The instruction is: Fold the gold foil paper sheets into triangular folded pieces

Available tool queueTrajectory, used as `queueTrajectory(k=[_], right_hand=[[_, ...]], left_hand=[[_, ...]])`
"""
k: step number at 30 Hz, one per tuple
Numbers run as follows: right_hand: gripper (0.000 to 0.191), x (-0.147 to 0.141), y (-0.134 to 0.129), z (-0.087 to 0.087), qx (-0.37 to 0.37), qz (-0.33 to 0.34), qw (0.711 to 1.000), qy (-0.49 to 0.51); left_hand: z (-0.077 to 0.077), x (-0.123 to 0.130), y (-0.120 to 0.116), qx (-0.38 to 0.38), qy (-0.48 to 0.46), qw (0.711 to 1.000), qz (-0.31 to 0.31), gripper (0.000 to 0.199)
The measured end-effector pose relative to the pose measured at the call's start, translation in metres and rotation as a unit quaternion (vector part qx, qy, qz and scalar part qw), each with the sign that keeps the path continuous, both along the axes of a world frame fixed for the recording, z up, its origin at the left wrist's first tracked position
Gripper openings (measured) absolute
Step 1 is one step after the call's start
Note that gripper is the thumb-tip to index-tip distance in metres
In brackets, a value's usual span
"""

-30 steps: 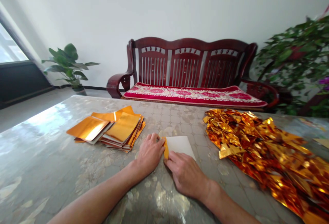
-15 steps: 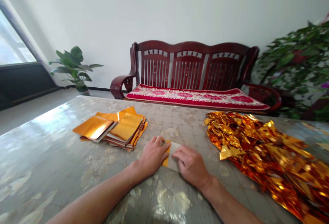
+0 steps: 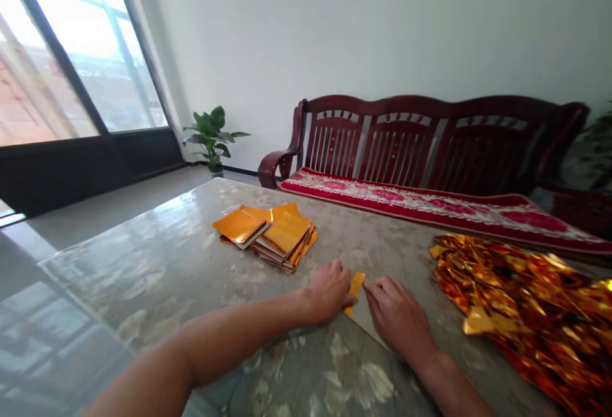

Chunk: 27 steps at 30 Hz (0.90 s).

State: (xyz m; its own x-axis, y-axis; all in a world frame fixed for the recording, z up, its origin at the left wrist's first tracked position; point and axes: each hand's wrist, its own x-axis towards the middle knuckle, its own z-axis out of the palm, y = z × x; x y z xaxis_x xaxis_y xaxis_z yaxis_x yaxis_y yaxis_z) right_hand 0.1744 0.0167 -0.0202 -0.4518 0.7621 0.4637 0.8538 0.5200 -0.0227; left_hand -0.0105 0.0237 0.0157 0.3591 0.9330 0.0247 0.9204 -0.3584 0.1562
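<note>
A sheet of gold foil paper point(image 3: 367, 315) lies on the table between my hands, its pale back facing up and one gold strip turned over along its left side. My left hand point(image 3: 329, 292) is closed at that strip, the thumb pressing on the gold and the other fingers curled. Pinched together, the fingertips of my right hand point(image 3: 399, 315) touch the sheet at the strip's right edge, and the palm covers part of the paper. A stack of gold foil paper point(image 3: 285, 235) sits beyond my left hand. Folded gold foil pieces point(image 3: 530, 315) are heaped to the right.
The table point(image 3: 191, 277) has a shiny, flower-patterned cover. Behind it stands a dark red wooden bench point(image 3: 396, 143) with a red and white floral cushion point(image 3: 430, 203). A potted plant point(image 3: 215, 136) stands near the window point(image 3: 90, 47) at the left.
My view has turned left, so everything sits further right in the picture. My right fingertips have moved from the pale part of the sheet to the gold strip's edge. My left hand stays on the strip.
</note>
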Motion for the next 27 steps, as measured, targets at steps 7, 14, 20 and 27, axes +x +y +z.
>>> queueTrajectory(k=[7,14,20,27], right_hand=[[0.020,0.000,-0.002,-0.006,0.025,-0.035,0.999,-0.008],[0.017,0.007,-0.002,-0.004,0.049,-0.066,0.992,0.100],[0.040,0.016,-0.002,0.017,0.195,-0.019,0.960,0.200],[0.020,0.021,-0.011,0.028,0.229,0.056,0.967,0.096]], left_hand=[[0.011,0.012,-0.009,-0.052,-0.037,0.995,0.074,0.034],[0.000,0.009,-0.011,-0.031,-0.089,0.993,0.074,0.016],[0.013,-0.005,-0.004,0.225,-0.044,0.973,-0.032,0.013],[0.009,-0.019,0.001,0.394,-0.007,0.902,-0.177,0.023]])
